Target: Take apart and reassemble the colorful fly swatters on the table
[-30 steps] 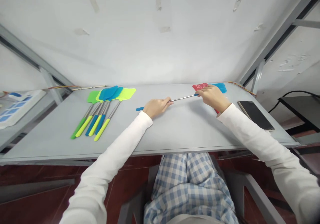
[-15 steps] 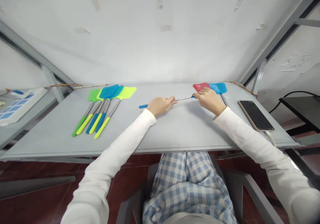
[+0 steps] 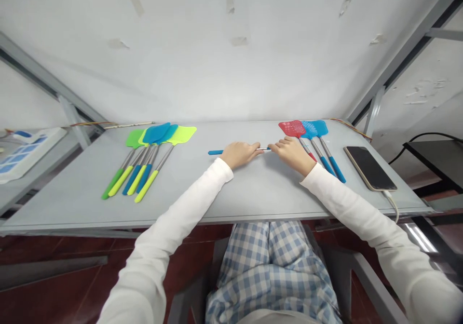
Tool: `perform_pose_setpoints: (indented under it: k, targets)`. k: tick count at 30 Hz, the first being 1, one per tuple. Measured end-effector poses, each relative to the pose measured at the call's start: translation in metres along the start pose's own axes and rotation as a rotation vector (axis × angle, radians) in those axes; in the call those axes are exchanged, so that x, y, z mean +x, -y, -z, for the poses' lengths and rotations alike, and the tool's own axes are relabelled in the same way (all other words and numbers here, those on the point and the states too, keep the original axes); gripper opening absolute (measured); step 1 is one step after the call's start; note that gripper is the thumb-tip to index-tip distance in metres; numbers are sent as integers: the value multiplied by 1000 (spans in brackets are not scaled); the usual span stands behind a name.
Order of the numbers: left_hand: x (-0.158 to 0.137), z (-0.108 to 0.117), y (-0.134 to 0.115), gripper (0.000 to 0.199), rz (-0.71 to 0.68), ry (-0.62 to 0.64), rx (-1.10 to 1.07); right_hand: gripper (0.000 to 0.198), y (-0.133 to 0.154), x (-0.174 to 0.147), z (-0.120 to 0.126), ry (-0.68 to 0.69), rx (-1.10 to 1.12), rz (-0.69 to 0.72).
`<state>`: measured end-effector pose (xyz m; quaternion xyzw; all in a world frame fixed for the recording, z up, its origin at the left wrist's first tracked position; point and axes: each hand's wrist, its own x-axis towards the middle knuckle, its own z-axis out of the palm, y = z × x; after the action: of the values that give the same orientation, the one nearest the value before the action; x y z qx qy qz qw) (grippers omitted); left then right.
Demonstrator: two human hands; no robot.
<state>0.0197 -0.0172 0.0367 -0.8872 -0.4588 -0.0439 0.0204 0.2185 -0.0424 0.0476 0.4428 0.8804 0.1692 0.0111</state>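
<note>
Right hand (image 3: 292, 153) has moved nearer left hand (image 3: 240, 154); both grip a blue-handled rod (image 3: 216, 152).

white-sleeved left hand (image 3: 239, 155) and right hand (image 3: 290, 152) gripping a slim blue-ended metal rod (image 3: 216, 152), flat green, yellow and blue plastic swatters (image 3: 156, 133) clustered left, perforated red and blue plastic swatters (image 3: 308, 128) right, black rectangular smartphone (image 3: 371, 167), smooth grey tabletop (image 3: 249, 198)

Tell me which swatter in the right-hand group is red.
The leftmost swatter there: its head is red, while the middle one and rightmost one are blue.
</note>
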Motion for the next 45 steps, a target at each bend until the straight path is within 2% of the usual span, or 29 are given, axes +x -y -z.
perform_pose_setpoints:
  k: [2, 5, 8, 10, 12, 14, 18, 21, 25, 29, 33, 37, 41, 45]
  targets:
    - [1, 0, 3, 42, 36, -39, -99, 34, -1, -2, 1, -80, -19, -19]
    - [4, -1, 5, 38, 106, -128, -365, 40, 2, -5, 6, -307, 10, -124]
    - [10, -4, 1, 39, 233, -213, -811, 43, 11, -8, 7, -496, 119, -312]
    - [14, -5, -6, 38, 300, -221, -1150, 40, 20, -8, 3, -545, 238, -383]
    - [17, -6, -15, 35, 327, -216, -1425, 38, 28, -9, -4, -519, 402, -378]
    - [19, -8, -25, 31, 331, -226, -1599, 41, 36, -9, -12, -432, 596, -358]
    - [24, -18, -35, 29, 311, -205, -1740, 44, 42, -11, -24, -240, 931, -429]
    - [29, -31, -33, 33, 318, -148, -1661, 31, 40, -13, -30, -202, 1003, -426]
    - [19, -39, -14, 30, 440, -58, -1307, 24, 32, -18, -36, -227, 870, -517]
    - [-24, -33, 19, 29, 320, -160, -941, 22, 20, -25, -42, -170, 663, -676]
    - [-70, -26, 46, 33, 417, -229, -653, 24, 13, -30, -42, -84, 466, -784]
    - [-100, -26, 61, 35, 474, -250, -414, 26, 11, -30, -39, -13, 366, -815]
    - [-121, -21, 86, 40, 692, -329, -127, 30, 10, -33, -36, 17, 298, -832]
    - [-138, -16, 117, 48, 953, -383, -17, 30, 7, -37, -35, 31, 302, -828]
